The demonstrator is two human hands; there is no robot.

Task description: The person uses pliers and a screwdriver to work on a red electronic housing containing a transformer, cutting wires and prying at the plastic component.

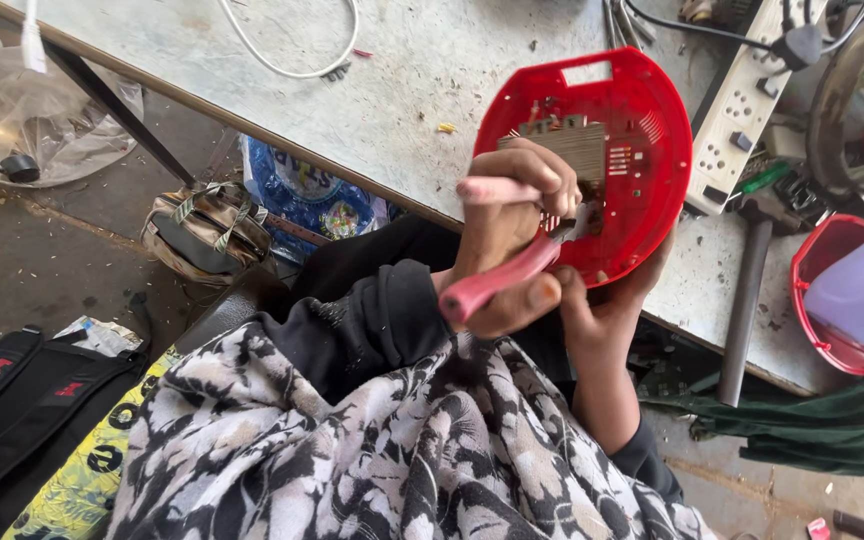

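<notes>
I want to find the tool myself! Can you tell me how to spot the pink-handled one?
Start at the big grey workbench and find the round red plastic casing held at its front edge. In front of that casing, the left hand grips the pliers, their metal tip touching the parts inside. They are the only tool with two pink handles; the hammer lying nearby has a plain dark one.

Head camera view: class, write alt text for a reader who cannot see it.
Left hand grips pink-handled pliers against the circuit board inside a round red plastic casing, steadied from below by the right hand at a workbench edge.
</notes>
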